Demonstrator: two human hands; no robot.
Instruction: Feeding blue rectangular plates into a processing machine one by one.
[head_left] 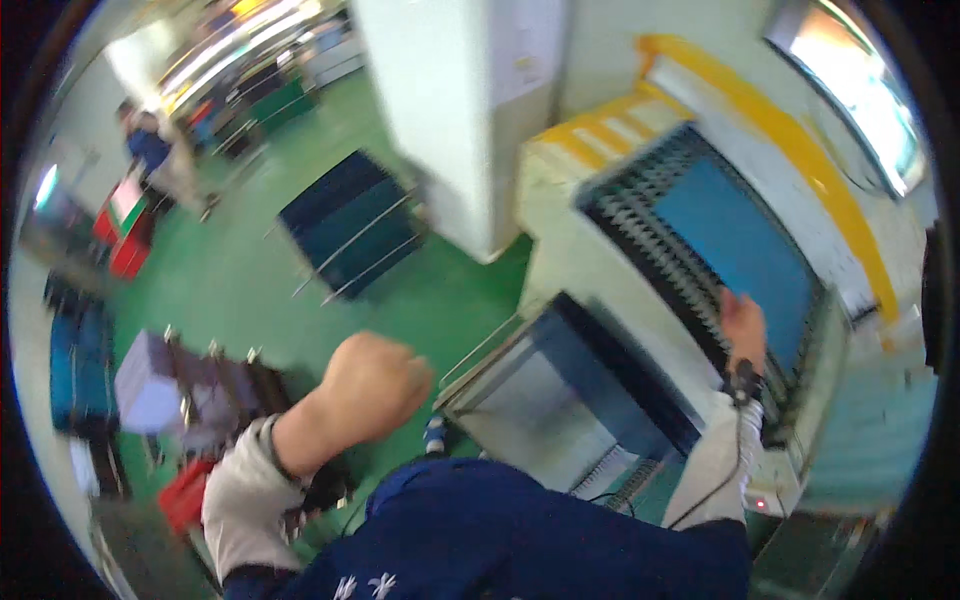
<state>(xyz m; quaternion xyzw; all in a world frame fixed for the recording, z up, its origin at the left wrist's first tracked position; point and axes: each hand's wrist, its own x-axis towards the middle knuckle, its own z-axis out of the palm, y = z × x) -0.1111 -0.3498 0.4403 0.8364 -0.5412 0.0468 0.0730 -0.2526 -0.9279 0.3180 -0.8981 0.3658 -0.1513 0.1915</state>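
Note:
My left hand is raised over the green floor, its fingers curled into a fist with nothing showing in it. On the right, my right hand hovers over or touches a flat blue sheet; blur hides which. Its fingers look partly stretched and apart, and I make out nothing held. The sheet lies in a black slotted tray on a pale bench. Around my right wrist is a dark strap with a thin cable running down the sleeve.
Close in front stands a dark-edged bin or rack. Beyond it are a dark blue rack with rails and a white pillar. Lilac boxes sit at the left. A bright screen hangs upper right. Another person is far left.

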